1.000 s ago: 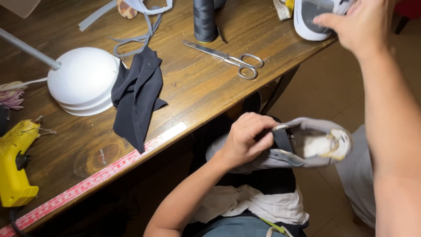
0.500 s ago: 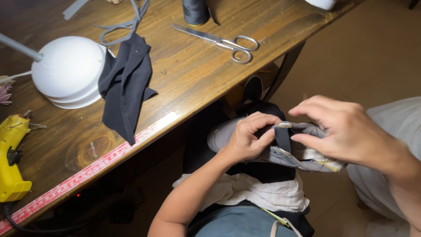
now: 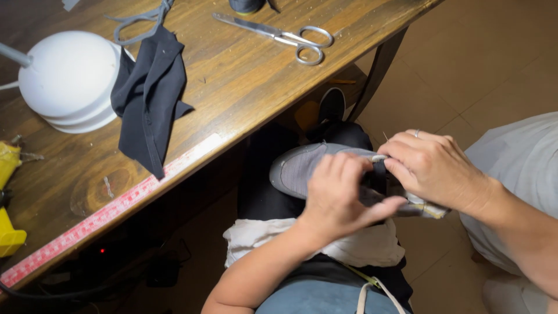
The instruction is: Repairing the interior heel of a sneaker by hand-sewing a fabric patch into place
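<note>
On the wooden table [image 3: 244,93] at left: white dome [image 3: 70,78], black cloth [image 3: 148,107], scissors [image 3: 290,38]. Below the table edge, on our lap, lies the grey shoe [image 3: 305,168]. Our left hand [image 3: 340,197] is closed around its middle; our right hand [image 3: 433,168] pinches its upper near a thin needle [image 3: 385,136]. We judge hand-stitching is in hand; the next pull calls for a firm grip. The shoe's long axis runs left-right, toe pointing left.
</note>
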